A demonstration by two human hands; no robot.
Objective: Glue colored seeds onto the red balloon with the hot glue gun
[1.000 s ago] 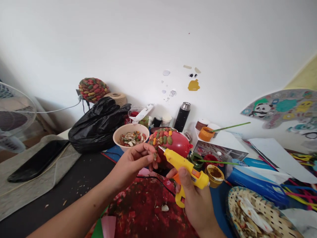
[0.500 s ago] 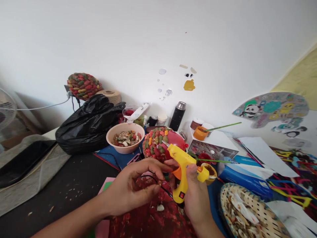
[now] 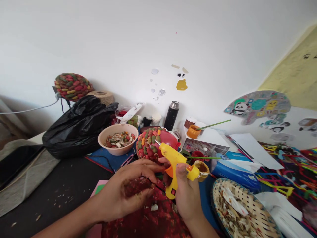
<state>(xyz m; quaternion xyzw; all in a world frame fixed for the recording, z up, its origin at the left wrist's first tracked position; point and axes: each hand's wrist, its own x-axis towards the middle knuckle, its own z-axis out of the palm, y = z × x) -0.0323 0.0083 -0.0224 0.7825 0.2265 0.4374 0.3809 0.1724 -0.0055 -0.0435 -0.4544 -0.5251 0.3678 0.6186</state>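
Observation:
My right hand (image 3: 187, 195) is wrapped round the grip of a yellow hot glue gun (image 3: 174, 158), whose metal nozzle points up and left. My left hand (image 3: 131, 188) is beside the gun, its thumb and fingers apart around a dark cord (image 3: 159, 189). Whether it touches the gun is unclear. Just behind the nozzle sits a red balloon (image 3: 169, 140), its left part covered with red, green and orange shell-like pieces (image 3: 148, 143). Under my hands lies a dark red, stained surface (image 3: 138, 221) with a pale shell piece (image 3: 154, 207) on it.
A pink bowl (image 3: 101, 142) of coloured pieces stands left of the balloon, near a black plastic bag (image 3: 74, 129). On the right are a woven basket (image 3: 262, 215), a blue tissue pack (image 3: 232, 172) and paint jars (image 3: 193, 132). A black flask (image 3: 171, 117) leans by the wall.
The view has swung a little to the right. My left thumb and forefinger, pinched together before, have come apart. The glue gun stays in my right hand.

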